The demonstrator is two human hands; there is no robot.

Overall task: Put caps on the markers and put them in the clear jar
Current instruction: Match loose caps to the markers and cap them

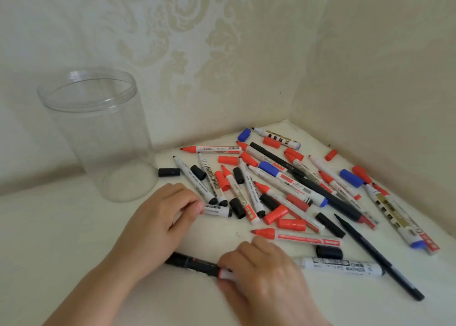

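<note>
Right hand [261, 271] pinches a black marker [192, 264]. Left hand [160, 217] curls round a white marker [217, 211]. At 10 o'clock stands the empty jar [98, 133]. Loose caps [329, 252] could roll off if bumped.

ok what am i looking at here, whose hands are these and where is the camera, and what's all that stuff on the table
There is no machine here. A person wears one camera on the head, so you look forward and down at their own two hands. On the white surface, in a corner between two walls, lies a pile of markers, many uncapped, with loose red, blue and black caps scattered among them. An empty clear jar stands upright at the left. The left hand pinches the end of a white marker at the pile's edge. The right hand has its grip on a black marker lying nearer the person. No marker is in the jar yet.
</note>
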